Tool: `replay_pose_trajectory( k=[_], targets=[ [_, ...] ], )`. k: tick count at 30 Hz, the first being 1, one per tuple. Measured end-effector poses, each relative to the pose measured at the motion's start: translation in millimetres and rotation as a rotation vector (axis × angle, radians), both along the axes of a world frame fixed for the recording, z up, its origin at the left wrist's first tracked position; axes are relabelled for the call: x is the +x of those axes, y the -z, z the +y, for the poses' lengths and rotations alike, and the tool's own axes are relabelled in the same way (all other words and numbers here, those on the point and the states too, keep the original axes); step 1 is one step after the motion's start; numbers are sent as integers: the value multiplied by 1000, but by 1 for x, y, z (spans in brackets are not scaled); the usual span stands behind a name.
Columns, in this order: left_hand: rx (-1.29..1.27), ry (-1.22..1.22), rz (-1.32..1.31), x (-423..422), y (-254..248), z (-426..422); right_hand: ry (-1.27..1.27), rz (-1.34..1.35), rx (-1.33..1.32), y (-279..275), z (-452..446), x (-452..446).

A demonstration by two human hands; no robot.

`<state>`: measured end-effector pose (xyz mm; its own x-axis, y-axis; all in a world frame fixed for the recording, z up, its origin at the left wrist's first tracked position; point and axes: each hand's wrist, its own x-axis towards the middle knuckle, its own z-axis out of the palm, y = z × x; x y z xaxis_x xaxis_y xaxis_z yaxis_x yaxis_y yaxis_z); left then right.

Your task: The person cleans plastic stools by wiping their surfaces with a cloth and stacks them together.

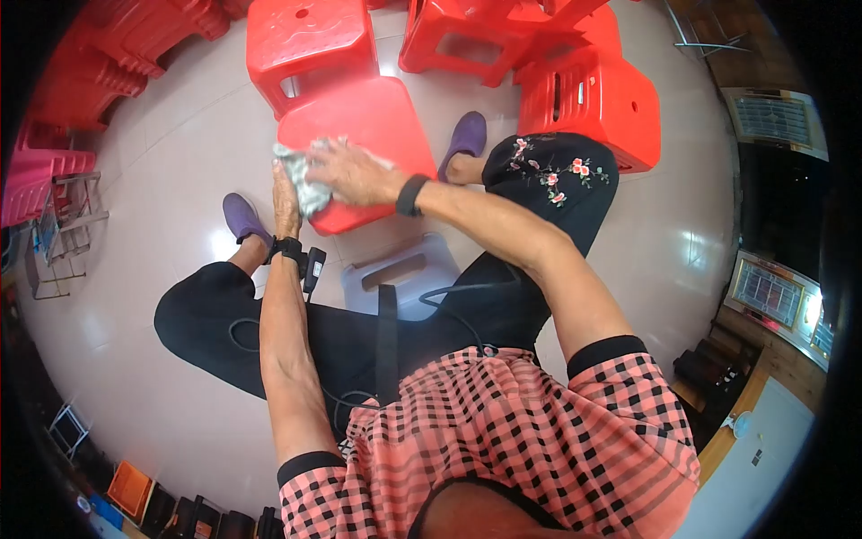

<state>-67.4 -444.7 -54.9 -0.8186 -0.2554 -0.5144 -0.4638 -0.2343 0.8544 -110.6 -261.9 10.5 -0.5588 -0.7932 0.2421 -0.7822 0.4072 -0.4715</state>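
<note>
A cloth [314, 193] lies under the right hand [348, 171], at the red stool's [377, 121] left edge.
Its long side runs near to far; the right fingers are loosely spread upon it. The left hand [285, 199] stands just left, fingers almost straight; I cannot tell its grip. Another red stool [310, 40] stands on the far side; nothing blocks the seat's right part.

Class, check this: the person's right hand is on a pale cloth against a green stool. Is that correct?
Not quite: the head view shows that the stool is red, not green. The right hand is indeed on the pale cloth against it.
</note>
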Motion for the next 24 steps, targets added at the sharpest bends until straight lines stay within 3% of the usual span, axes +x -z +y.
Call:
replay_pose_trajectory(
  k=[1,3,4,6,8,11,15,19,24],
  targets=[
    [189,-96,43,-1,4,3,40,77,-55,13,-1,-17],
    [250,-96,18,7,13,1,105,133,-13,21,2,-57],
    [281,-98,9,10,17,-2,158,127,168,16,6,-80],
    [41,-29,63,12,8,10,396,174,182,10,20,-104],
    [-154,44,20,12,-2,15,509,12,149,13,37,-120],
    [101,-29,0,11,1,13,661,-205,94,-7,69,-114],
    [250,-49,16,9,-8,16,814,-308,-160,37,106,-80],
    [226,-77,-2,7,-18,20,1197,-797,19,33,119,-20],
    [229,-66,-64,3,-19,17,1409,-994,79,35,120,8]
  ],
)
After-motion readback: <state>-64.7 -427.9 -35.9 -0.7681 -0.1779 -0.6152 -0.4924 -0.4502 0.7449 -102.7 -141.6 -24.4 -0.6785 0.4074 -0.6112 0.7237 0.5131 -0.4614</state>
